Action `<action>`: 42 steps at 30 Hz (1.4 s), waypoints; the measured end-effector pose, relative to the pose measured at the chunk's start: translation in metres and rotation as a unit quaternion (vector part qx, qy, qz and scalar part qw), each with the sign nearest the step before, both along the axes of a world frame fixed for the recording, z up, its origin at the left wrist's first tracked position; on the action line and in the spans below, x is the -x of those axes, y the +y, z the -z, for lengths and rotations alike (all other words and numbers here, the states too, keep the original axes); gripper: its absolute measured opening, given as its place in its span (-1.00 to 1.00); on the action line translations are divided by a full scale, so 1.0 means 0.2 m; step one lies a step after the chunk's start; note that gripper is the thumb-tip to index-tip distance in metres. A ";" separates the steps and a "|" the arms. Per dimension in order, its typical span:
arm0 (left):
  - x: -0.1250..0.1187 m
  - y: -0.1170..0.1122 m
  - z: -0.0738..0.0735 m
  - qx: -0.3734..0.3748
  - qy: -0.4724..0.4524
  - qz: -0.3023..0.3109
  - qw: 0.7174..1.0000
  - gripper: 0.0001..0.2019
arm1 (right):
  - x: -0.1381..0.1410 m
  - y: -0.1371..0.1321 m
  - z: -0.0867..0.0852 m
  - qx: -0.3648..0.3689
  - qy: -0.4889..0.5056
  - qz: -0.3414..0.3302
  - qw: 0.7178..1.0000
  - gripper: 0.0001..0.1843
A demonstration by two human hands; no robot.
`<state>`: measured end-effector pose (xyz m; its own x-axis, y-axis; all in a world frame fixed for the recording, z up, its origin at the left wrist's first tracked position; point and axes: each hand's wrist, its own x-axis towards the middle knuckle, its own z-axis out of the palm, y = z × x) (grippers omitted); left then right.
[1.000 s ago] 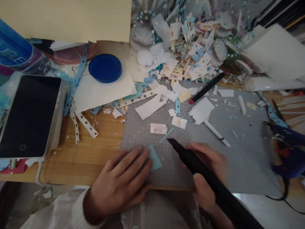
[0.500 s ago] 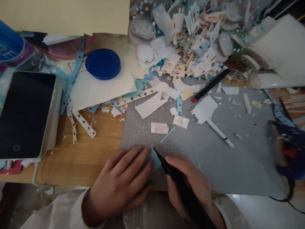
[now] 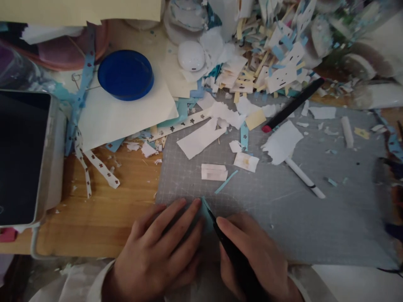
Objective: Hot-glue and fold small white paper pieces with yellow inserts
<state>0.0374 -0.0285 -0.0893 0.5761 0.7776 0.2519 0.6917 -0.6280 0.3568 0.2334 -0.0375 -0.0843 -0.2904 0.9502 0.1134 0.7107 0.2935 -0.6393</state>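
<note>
A small light-blue piece of paper (image 3: 206, 216) lies on the grey cutting mat (image 3: 302, 226) near its front edge. My left hand (image 3: 166, 243) rests on the paper's left part with its fingers stretched out, covering some of it. In my right hand (image 3: 252, 251) is a black craft knife (image 3: 234, 256), held like a pen. Its thin tip touches the paper just right of my left fingertips. A narrow blue paper strip (image 3: 226, 181) and a folded white paper piece (image 3: 214, 172) lie just beyond my hands.
Paper scraps and small paper figures (image 3: 285, 69) are heaped at the back. A black pen (image 3: 294, 105) and a white pen (image 3: 305, 178) lie on the mat. Further left are a round blue lid (image 3: 126, 75) and a dark-screened device (image 3: 22, 155).
The knife tip has moved slightly down along the blue paper, toward me. My left hand stays on the paper. The whole view has shifted a little closer.
</note>
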 end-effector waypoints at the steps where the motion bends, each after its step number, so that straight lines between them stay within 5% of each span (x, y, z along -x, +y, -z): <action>1: 0.00 0.00 0.00 -0.001 -0.004 -0.002 1.000 -0.76 | 0.00 0.00 0.00 -0.001 0.002 -0.002 1.000 -0.69; 8: 0.00 0.01 -0.01 0.021 0.001 -0.015 1.000 -0.68 | 0.01 0.01 -0.01 -0.047 -0.013 -0.008 0.999 -0.56; 19: -0.01 0.00 -0.01 0.029 0.004 -0.043 0.999 -0.71 | 0.02 0.06 -0.05 -0.095 -0.077 -0.070 0.990 -0.71; 30: 0.00 0.00 -0.01 0.023 -0.003 -0.027 0.999 -0.66 | 0.04 -0.02 0.00 -0.057 -0.019 0.016 0.998 -0.42; 34: 0.00 -0.01 -0.01 0.006 -0.006 -0.019 1.000 -0.64 | 0.04 -0.01 0.00 -0.093 -0.018 0.000 0.995 -0.38; 42: -0.01 -0.01 0.00 0.015 0.008 -0.032 0.999 -0.68 | 0.03 -0.01 -0.01 -0.153 -0.036 0.007 0.988 -0.66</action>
